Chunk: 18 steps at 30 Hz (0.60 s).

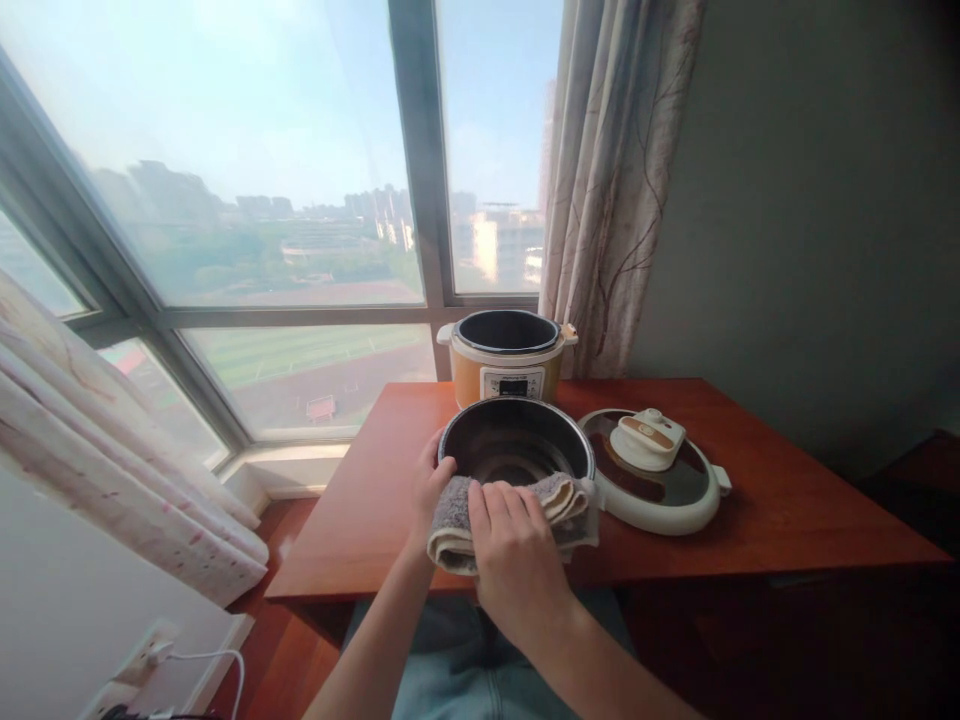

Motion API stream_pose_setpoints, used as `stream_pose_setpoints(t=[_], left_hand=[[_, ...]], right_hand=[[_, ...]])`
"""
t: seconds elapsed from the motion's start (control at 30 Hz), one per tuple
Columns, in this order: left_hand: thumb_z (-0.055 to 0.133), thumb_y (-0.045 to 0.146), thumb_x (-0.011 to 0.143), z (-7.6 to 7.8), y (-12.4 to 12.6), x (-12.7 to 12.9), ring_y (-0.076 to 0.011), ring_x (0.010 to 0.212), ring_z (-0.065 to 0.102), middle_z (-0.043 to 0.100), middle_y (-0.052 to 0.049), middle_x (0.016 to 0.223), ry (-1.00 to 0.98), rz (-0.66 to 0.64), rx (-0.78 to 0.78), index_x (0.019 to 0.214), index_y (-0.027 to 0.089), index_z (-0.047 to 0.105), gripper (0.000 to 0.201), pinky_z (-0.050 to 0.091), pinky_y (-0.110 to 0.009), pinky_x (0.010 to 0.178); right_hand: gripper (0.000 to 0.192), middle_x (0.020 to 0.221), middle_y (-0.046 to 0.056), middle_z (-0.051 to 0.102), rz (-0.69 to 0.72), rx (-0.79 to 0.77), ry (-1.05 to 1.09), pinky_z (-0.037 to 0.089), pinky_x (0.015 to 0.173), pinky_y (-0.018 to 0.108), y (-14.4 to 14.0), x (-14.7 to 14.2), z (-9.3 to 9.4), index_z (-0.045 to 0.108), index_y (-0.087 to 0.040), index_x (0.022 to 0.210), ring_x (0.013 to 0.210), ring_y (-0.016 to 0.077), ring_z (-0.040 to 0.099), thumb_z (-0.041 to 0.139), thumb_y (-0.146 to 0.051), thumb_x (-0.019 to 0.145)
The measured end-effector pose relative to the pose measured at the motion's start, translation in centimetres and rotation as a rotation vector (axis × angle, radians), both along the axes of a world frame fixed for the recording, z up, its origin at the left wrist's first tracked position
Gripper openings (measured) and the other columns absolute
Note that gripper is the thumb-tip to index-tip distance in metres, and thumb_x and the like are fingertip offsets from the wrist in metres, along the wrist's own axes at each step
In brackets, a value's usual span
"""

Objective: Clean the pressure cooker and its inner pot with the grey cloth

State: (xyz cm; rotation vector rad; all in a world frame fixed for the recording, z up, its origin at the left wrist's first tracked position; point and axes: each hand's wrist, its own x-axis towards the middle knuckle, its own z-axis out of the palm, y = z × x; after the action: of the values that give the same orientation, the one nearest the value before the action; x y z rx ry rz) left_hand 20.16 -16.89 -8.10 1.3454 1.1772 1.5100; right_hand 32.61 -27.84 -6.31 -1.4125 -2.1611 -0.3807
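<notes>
A dark round inner pot [517,435] with a pale rim is tilted toward me near the table's front edge. My left hand [431,490] grips its left side, thumb over the rim. A folded grey cloth [452,520] with cream edging lies across the near rim. My right hand [517,545] is closed over this cloth, fingers pressing it against the pot; the fingertips bend toward the inside. Behind the pot stands the yellow and white electric pressure cooker [506,360], its top uncovered. The pot hides the cooker's lower front.
To the right, the cooker lid [660,470] lies on the reddish wooden table [787,490], handle upward. Tall windows [285,150] and a curtain [615,180] rise behind the table. At lower left, a white cord [217,655] runs from a wall socket [146,655].
</notes>
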Motion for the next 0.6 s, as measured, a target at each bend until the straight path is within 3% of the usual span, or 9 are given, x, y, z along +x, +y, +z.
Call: stream_pose_setpoints(t=[0.07,0.17,0.4,0.6], left_hand=[[0.057,0.026,0.063,0.2,0.0,-0.2,-0.0272,0.101,0.064,0.074,-0.005,0.106,-0.001,-0.008,-0.005,0.106,0.018,0.073,0.047,0.05,-0.036,0.095],[0.055,0.024,0.064,0.3,-0.2,-0.4,-0.0273,0.103,0.064,0.074,-0.005,0.108,0.023,-0.022,-0.004,0.109,0.017,0.072,0.048,0.049,-0.036,0.096],[0.053,0.021,0.065,0.0,0.3,-0.8,-0.0279,0.099,0.065,0.075,-0.004,0.102,0.045,-0.076,-0.014,0.117,0.017,0.071,0.054,0.05,-0.038,0.091],[0.053,0.017,0.065,1.2,1.1,-1.8,-0.028,0.1,0.065,0.075,-0.007,0.107,0.086,-0.283,-0.043,0.12,0.015,0.068,0.057,0.049,-0.037,0.091]], right_hand=[[0.043,0.114,0.022,0.068,0.005,0.014,0.019,0.05,0.094,0.051,0.4,-0.5,-0.3,0.058,-0.003,0.133,0.105,0.0318,0.06,0.046,-0.014,0.094],[0.046,0.118,0.018,0.067,0.09,0.03,0.007,0.049,0.097,0.047,0.4,1.1,-0.7,0.054,-0.006,0.138,0.106,0.029,0.06,0.046,-0.011,0.093],[0.05,0.127,0.011,0.066,0.378,-0.112,-0.036,0.046,0.107,0.044,0.6,10.7,0.5,0.054,-0.016,0.14,0.116,0.0247,0.059,0.054,-0.013,0.09],[0.055,0.133,0.01,0.064,0.366,-0.161,-0.021,0.037,0.117,0.048,2.2,16.7,1.2,0.056,-0.017,0.135,0.128,0.0235,0.055,0.048,-0.005,0.082]])
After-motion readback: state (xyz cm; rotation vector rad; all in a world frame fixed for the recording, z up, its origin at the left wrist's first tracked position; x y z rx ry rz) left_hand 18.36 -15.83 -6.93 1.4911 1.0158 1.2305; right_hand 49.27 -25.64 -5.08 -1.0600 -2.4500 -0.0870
